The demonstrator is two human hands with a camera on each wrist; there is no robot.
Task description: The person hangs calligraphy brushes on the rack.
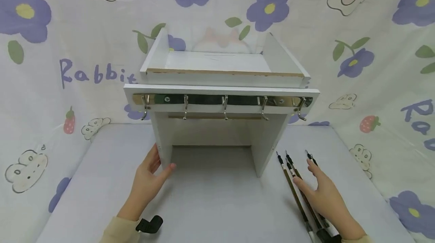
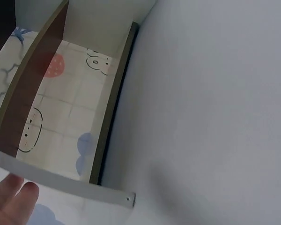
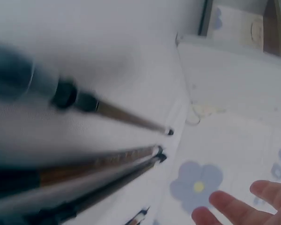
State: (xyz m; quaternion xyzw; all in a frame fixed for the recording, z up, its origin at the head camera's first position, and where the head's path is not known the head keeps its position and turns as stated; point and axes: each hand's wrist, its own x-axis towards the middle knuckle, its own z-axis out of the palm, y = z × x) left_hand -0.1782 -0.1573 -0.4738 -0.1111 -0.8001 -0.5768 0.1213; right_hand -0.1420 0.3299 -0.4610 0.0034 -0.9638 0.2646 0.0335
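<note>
And here we are in what looks like a homely setting, a tabletop corner in a home by all appearances, though which room, I can't tell! Just look at that printed cloth (image 1: 108, 27), running behind the white table (image 1: 217, 205) and along both sides: purple flowers (image 1: 268, 8), strawberries (image 1: 69, 123), cartoon rabbits (image 1: 27, 171), even "Rabbit" in big purple letters (image 1: 98, 75). And on the table, a small household shelf (image 1: 221, 90) sporting shiny hooks (image 1: 225, 107), with slender brushes (image 1: 293, 190) lying nearby.
</note>
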